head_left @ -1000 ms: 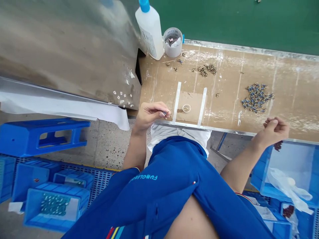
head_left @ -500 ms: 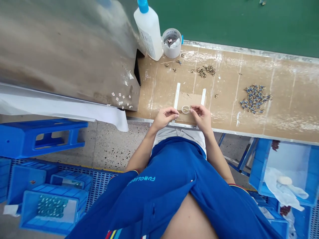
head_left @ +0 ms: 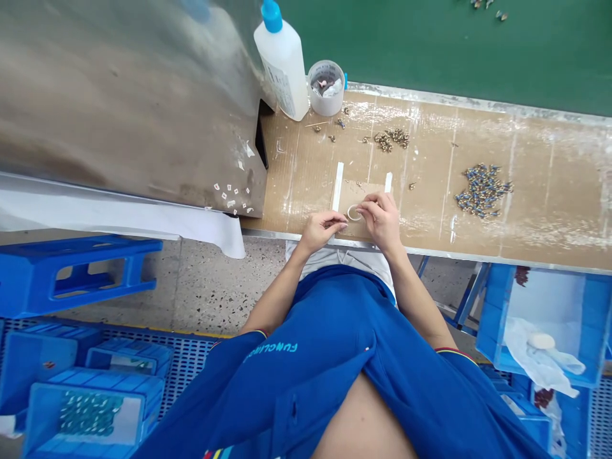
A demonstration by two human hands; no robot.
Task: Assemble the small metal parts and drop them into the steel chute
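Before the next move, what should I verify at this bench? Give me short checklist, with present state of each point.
1. Pale ring on the cardboard pad, at the right hand's fingers: ok.
2. Anything pinched in the left hand: cannot tell, too small.
3. Glue bottle upright, blue cap on: ok.
4. Blue-and-brass parts heaped apart from the pad: ok.
5. No loose pieces beside the pad: not ok, a brass bit lies to its right.

Bare left forearm (head_left: 273,285) and right forearm (head_left: 417,296) angle inward toward the midline, wrists slightly flexed. Left hand (head_left: 321,231) and right hand (head_left: 377,221) lie just apart, palms down, fingers curled; right fingertips (head_left: 362,206) are drawn together in a pinch.
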